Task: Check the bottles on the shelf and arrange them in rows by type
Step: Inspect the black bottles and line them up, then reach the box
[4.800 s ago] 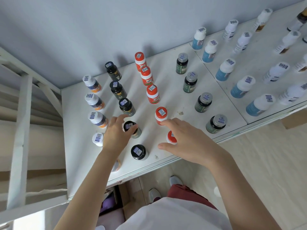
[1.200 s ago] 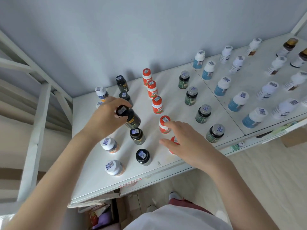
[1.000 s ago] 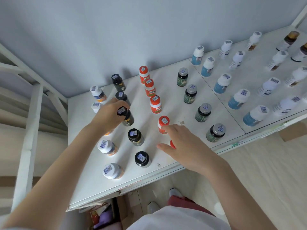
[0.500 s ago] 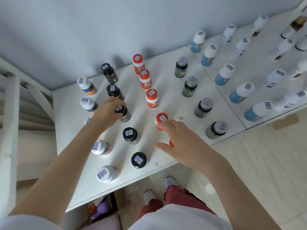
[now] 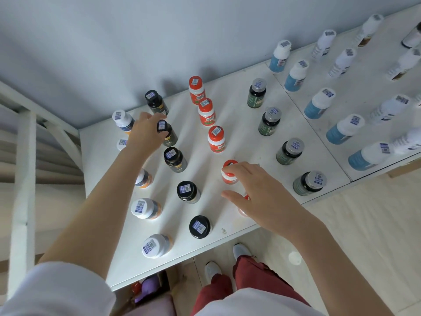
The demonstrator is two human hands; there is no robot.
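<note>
Black bottle point(image 5: 168, 134) is seemingly being aligned in the left hand point(image 5: 145, 133)'s grip; the right hand point(image 5: 262, 195), fingers relaxed, is touching a red bottle point(image 5: 227, 177), likely next.

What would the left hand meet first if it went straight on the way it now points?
Most likely the rearmost black-capped bottle, close ahead of the left hand, which grips the second black-capped bottle; depth is unclear.

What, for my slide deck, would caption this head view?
Left hand grips a black-capped bottle in its row; right hand touches a red-capped bottle on the white shelf.
</note>
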